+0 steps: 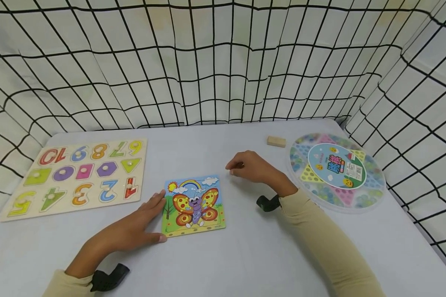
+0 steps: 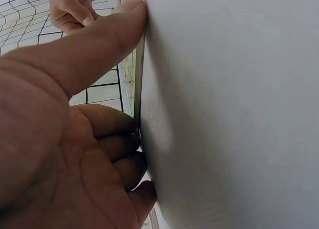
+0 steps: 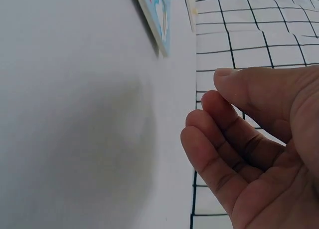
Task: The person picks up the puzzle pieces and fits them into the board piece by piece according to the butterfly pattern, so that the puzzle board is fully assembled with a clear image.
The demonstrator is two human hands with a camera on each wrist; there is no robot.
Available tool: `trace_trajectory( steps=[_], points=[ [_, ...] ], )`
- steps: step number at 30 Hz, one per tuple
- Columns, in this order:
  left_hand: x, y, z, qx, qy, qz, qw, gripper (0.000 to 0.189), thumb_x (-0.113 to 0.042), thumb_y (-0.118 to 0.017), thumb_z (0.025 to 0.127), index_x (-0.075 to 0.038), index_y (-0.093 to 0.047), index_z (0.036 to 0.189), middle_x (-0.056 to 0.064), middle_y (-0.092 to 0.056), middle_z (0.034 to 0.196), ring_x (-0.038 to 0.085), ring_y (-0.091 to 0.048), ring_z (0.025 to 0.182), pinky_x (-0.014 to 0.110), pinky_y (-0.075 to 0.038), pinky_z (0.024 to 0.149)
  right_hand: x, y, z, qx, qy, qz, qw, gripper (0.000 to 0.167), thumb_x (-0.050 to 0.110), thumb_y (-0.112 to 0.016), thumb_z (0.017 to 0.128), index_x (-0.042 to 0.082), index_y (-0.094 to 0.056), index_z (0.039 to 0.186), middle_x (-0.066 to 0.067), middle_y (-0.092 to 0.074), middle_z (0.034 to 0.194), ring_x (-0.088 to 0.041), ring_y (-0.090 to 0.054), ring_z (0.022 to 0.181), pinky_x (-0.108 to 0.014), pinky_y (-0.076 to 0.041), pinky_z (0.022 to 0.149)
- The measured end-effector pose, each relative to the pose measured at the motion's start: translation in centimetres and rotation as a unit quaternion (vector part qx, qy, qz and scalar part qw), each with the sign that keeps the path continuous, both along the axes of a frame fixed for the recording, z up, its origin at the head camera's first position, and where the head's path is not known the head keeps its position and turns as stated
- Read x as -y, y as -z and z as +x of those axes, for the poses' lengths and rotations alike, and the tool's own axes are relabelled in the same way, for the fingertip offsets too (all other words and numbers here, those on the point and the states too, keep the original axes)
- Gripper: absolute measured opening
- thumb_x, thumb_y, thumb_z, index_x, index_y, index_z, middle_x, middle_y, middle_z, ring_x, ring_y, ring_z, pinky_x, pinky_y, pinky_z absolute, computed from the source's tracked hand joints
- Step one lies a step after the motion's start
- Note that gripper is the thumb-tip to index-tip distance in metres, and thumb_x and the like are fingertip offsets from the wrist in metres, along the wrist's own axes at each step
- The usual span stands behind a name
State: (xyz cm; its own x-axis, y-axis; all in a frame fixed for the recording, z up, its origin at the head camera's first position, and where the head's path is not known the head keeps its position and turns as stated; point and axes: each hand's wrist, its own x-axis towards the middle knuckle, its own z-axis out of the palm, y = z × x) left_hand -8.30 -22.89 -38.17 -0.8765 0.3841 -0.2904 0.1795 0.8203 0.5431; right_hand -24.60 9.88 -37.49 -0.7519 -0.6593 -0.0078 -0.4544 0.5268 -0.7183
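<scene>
A square butterfly puzzle (image 1: 195, 206) lies flat on the white table, its picture showing a rainbow and a sun. My left hand (image 1: 137, 227) rests at the puzzle's left side, fingertips along that edge and thumb at the near left corner. From the left wrist view, the thumb (image 2: 94, 49) and fingers are spread apart along the thin board edge (image 2: 138, 84). Just beyond the puzzle's right side, my right hand (image 1: 253, 167) hovers over the table with loosely curled fingers. Nothing is between its thumb and fingertips (image 3: 194, 139) in the right wrist view.
On the left lies a wooden number and shape board (image 1: 68, 196). A round, colourful game board (image 1: 304, 192) with a label sits at the right. Near it is a small wooden block (image 1: 276, 141). Black netting (image 1: 215, 76) over white cloth surrounds the table's back and sides.
</scene>
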Motion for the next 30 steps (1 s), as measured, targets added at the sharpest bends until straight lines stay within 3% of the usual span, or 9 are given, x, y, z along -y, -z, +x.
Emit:
trace_trajectory(
  steps=[5,13,19,30],
  points=[
    [-0.1,-0.1,-0.1,-0.001,0.003,-0.001,1.0,0.098,-0.044,-0.075,0.082,0.002,-0.024,0.152,0.014,-0.005,0.162,0.04,-0.006,0.146,0.059,-0.017,0.112,-2.2,-0.2,0.1,-0.004,0.012,-0.008,0.9999,0.02,0.001,-0.065,0.092,-0.001,-0.07,0.11,-0.009,-0.069,0.107,-0.02,-0.063,0.099,-0.033,-0.052,0.086],
    [-0.1,0.1,-0.1,-0.01,0.008,0.006,0.9999,0.098,-0.046,-0.073,0.084,0.003,-0.023,0.152,0.015,-0.006,0.162,0.041,-0.006,0.145,0.06,-0.019,0.111,-5.3,0.1,0.1,-0.026,0.035,0.032,0.9985,0.023,0.008,-0.068,0.091,0.002,-0.07,0.113,-0.006,-0.066,0.103,-0.02,-0.059,0.091,-0.036,-0.05,0.081],
    [-0.1,0.1,0.0,-0.003,0.002,0.0,1.0,0.098,-0.044,-0.074,0.083,0.002,-0.023,0.152,0.014,-0.005,0.162,0.04,-0.005,0.146,0.059,-0.018,0.112,-7.1,0.3,0.3,-0.031,0.035,0.023,0.9986,0.025,0.006,-0.07,0.089,0.001,-0.069,0.113,-0.011,-0.066,0.108,-0.024,-0.058,0.097,-0.04,-0.049,0.088],
    [-0.3,0.0,0.1,-0.002,0.001,0.002,1.0,0.098,-0.046,-0.073,0.083,0.002,-0.022,0.153,0.013,-0.005,0.162,0.039,-0.005,0.146,0.059,-0.018,0.112,-9.4,0.4,0.5,0.013,0.082,0.055,0.9951,0.04,0.008,-0.069,0.09,0.002,-0.06,0.129,-0.018,-0.049,0.13,-0.036,-0.051,0.114,-0.049,-0.046,0.096]
  ],
)
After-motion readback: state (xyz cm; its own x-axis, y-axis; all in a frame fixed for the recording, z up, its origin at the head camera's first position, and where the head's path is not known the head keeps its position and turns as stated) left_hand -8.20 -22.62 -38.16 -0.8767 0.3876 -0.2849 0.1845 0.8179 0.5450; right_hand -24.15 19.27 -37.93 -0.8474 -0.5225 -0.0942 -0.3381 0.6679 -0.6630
